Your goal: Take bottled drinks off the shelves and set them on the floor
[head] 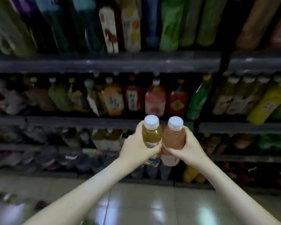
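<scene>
My left hand (136, 147) grips a bottle of yellow drink (152, 133) with a white cap, held upright in front of the shelves. My right hand (189, 149) grips a bottle of orange-brown drink (173, 138), also white-capped and upright. The two bottles touch side by side at chest height, above the tiled floor (144, 203). My fingers cover the lower labels of both bottles.
Dark shelves (104, 63) packed with several rows of bottled drinks fill the view ahead. A vertical shelf post (196, 125) stands just right of the bottles. A few blurred bottles (8, 198) lie on the floor at the lower left.
</scene>
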A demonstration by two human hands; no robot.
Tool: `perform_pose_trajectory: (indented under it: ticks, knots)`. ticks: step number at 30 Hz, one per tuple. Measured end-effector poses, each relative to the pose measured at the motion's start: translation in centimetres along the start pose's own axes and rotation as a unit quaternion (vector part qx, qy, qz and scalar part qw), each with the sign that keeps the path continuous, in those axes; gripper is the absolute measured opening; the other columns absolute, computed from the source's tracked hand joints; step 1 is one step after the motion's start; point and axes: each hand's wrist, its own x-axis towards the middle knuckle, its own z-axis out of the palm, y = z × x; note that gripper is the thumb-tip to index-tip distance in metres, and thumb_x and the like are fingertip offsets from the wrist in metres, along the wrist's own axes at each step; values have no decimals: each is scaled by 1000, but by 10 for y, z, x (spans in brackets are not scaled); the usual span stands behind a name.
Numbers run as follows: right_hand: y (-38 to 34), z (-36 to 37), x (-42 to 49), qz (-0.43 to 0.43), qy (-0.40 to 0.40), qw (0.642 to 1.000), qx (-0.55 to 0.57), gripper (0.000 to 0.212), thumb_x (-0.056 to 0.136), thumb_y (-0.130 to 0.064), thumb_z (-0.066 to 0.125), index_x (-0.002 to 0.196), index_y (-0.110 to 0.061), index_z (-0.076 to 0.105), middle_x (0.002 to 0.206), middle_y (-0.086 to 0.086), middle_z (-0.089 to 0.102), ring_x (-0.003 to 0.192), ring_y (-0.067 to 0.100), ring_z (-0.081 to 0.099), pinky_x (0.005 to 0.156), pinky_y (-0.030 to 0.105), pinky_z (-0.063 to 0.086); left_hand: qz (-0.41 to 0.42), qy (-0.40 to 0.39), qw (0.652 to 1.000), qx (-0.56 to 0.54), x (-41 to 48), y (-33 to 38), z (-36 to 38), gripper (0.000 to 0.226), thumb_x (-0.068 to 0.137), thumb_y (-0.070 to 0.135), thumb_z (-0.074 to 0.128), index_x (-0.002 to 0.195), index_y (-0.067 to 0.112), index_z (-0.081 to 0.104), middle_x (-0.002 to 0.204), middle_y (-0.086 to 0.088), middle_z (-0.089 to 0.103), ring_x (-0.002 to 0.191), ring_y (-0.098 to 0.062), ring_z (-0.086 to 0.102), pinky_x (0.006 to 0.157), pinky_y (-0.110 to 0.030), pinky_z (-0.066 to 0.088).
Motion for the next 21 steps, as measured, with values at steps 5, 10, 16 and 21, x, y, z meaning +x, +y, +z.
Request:
perform_pose_trajectory:
  ticks: [5,10,16,21]
  knots:
    - [153,109,-46,140,-16,990,16,74,58,-21,91,118,-28,49,115,-14,57,105,-8,56,82,8,43,-127,-113,985,40,-45,-146,78,81,77,47,68,143,34,23,120,3,64,109,-23,61,86,-32,49]
    - [346,232,-110,243,-14,970,22,67,63,-4,87,118,-4,49,105,3,63,94,13,63,76,10,47,-257,-205,943,56,-91,-334,188,86,64,64,60,136,37,22,115,0,65,104,-27,63,82,-39,53]
    - [561,376,-181,335,-84,938,30,42,64,-23,79,86,5,56,74,14,65,62,25,62,56,39,53,-325,-219,919,45,-157,-546,310,92,68,56,72,144,36,23,119,1,64,106,-25,63,83,-28,50]
    - [658,461,-201,291,-34,956,16,37,62,-24,84,88,-25,58,84,-7,66,77,12,65,64,38,56,-400,-164,902,21,-198,-683,382,87,71,49,79,142,34,31,125,7,61,115,-19,58,96,-35,48]
